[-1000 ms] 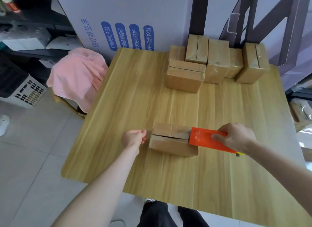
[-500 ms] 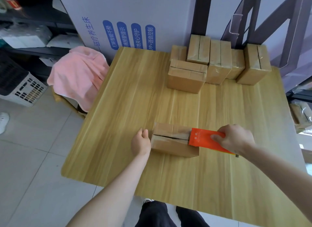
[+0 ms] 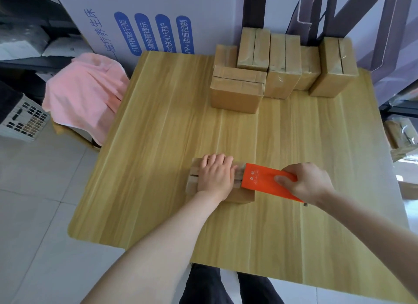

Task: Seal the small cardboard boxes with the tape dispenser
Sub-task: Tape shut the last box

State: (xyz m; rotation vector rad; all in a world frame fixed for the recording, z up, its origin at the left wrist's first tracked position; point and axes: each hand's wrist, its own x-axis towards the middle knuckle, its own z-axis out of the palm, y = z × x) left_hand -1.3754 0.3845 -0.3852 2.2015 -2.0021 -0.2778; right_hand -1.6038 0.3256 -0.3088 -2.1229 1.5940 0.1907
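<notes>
A small cardboard box [image 3: 242,196] lies near the middle of the wooden table [image 3: 158,168], its top seam running left to right. My left hand [image 3: 216,176] lies flat on top of the box, fingers straight, pressing it down and hiding most of the seam. My right hand [image 3: 305,182] grips the orange tape dispenser [image 3: 260,181], whose front end sits on the box's right end. Tape on the box is hidden under my left hand.
Several taped cardboard boxes [image 3: 282,70] stand in a group at the table's far right. A large white printed carton [image 3: 158,20] rises behind the table. A pink cloth [image 3: 86,97] over a box and a white crate [image 3: 22,120] sit on the floor to the left.
My left hand moved from the table left of the box up onto the box's top. My right hand and the dispenser stayed at the box's right end.
</notes>
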